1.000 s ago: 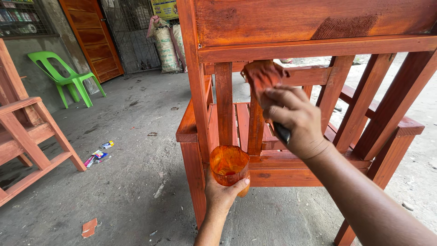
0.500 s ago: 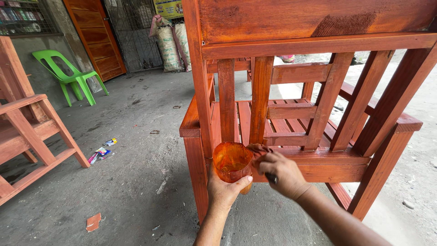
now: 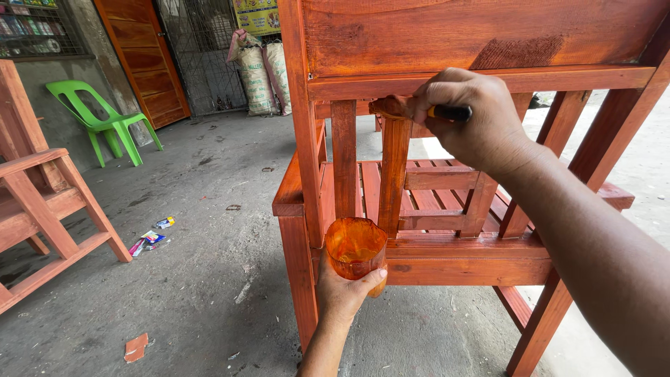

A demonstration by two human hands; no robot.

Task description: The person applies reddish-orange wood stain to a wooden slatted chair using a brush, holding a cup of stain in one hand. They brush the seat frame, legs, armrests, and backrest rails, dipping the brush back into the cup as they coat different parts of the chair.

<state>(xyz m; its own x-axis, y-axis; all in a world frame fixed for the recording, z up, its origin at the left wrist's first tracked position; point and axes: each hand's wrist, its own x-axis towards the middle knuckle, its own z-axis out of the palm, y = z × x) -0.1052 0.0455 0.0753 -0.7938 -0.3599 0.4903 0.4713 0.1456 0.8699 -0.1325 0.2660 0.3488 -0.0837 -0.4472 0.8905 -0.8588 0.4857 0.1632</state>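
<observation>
My left hand (image 3: 343, 293) holds a cut-off plastic cup (image 3: 354, 246) of orange-brown stain, low in front of the chair's seat rail. Higher up, my right hand (image 3: 473, 120) grips a black-handled brush (image 3: 419, 109) and presses its stained bristles against the top of a vertical back slat (image 3: 393, 174), just under the broad top rail. The red-brown wooden chair (image 3: 488, 42) fills the right half of the view, seen from behind.
Another stained wooden frame (image 3: 42, 202) stands at the left. A green plastic chair (image 3: 105, 119) sits by the back wall, next to a wooden door (image 3: 143, 59) and several filled sacks (image 3: 262, 66). Litter (image 3: 150, 237) lies on the concrete floor.
My right hand dipped the brush into the cup, then rose with it to the top of the slat. The cup has stayed nearly in place.
</observation>
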